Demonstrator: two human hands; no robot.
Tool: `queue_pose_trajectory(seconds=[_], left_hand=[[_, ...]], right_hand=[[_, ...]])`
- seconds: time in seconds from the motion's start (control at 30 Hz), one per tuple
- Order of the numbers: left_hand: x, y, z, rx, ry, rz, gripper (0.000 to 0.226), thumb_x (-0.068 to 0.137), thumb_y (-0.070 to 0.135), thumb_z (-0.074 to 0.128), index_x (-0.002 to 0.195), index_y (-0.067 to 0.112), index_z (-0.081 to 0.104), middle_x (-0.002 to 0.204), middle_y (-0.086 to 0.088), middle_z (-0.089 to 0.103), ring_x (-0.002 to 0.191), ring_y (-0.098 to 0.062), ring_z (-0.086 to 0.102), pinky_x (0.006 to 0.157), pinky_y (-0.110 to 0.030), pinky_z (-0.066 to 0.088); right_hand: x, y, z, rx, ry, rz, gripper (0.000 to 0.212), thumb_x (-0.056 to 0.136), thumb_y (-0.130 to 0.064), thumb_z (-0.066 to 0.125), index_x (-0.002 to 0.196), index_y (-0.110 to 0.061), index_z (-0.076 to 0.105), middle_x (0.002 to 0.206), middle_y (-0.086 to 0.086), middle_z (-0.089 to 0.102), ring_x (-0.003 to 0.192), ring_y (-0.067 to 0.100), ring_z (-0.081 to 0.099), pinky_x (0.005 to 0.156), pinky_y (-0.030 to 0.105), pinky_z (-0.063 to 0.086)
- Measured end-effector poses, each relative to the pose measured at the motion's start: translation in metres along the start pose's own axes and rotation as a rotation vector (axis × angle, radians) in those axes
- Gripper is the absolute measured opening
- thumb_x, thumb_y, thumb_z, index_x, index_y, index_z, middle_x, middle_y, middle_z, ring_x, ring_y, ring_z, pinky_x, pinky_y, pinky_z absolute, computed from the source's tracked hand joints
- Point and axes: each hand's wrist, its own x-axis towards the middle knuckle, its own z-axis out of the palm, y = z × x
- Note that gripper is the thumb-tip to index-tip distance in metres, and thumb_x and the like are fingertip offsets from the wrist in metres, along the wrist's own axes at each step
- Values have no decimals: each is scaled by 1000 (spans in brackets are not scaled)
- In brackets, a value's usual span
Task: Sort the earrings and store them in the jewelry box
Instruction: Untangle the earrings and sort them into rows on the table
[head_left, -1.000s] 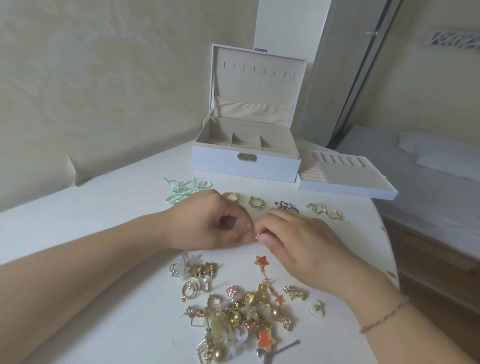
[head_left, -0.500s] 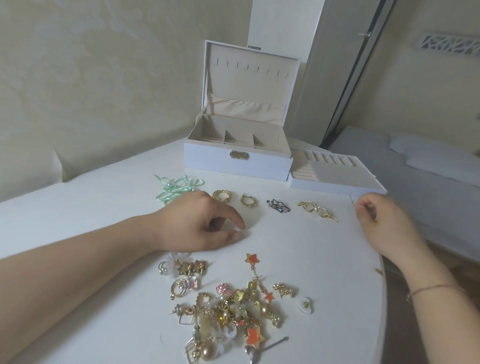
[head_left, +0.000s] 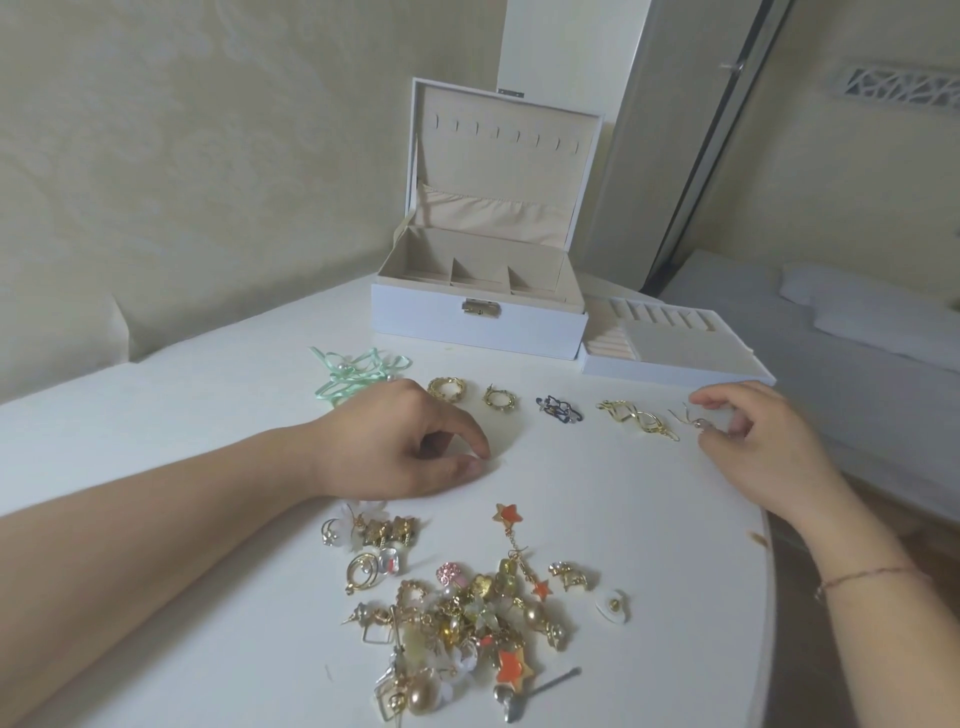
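- right hand (head_left: 753, 447) is setting a small hook earring (head_left: 693, 420) at the sorted row's end, fingers loosely spread.
- left hand (head_left: 405, 447) is resting, fingers curled, holding nothing; next is probably pulling a matching piece from the pile (head_left: 467, 613).

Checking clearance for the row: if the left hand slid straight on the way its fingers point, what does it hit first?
The left hand points right along the table. Next in that line is bare tabletop, then probably the right hand. The dark earring and gold twisted earrings lie slightly beyond the line, though depth is unclear.
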Motion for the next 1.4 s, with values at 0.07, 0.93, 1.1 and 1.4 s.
queue_pose_trajectory(seconds=[0.07, 0.93, 1.1, 1.4], left_hand=[[0, -1, 0, -17, 3, -7, 30, 84, 47, 57, 99, 28, 74, 44, 12, 44, 43, -4, 44, 48, -15, 32], [1, -3, -7, -638, 221, -108, 14, 78, 13, 68, 65, 11, 68, 50, 7, 46, 49, -2, 36, 56, -13, 34], [0, 2, -7, -625, 237, -74, 17, 79, 19, 66, 71, 4, 67, 48, 15, 46, 49, 0, 37, 57, -12, 34], [-4, 6, -6, -510, 160, -83, 17, 82, 12, 66, 69, 2, 66, 47, 14, 40, 47, -2, 30, 50, -15, 26]], right_hand=[[0, -1, 5, -15, -22, -39, 36, 75, 4, 63, 98, -23, 69, 95, -12, 60, 74, 13, 48, 74, 25, 38], [-45, -116, 28, 280, -679, -482, 22, 85, -24, 72, 102, -38, 72, 101, -19, 53, 99, 12, 62, 87, 40, 53], [-45, -123, 26, 63, -646, -605, 12, 89, -27, 66, 88, -37, 58, 103, -24, 50, 107, 2, 48, 91, 35, 44], [-45, -120, 25, 218, -654, -492, 21, 84, -29, 73, 103, -38, 71, 102, -23, 51, 102, 7, 57, 90, 39, 49]])
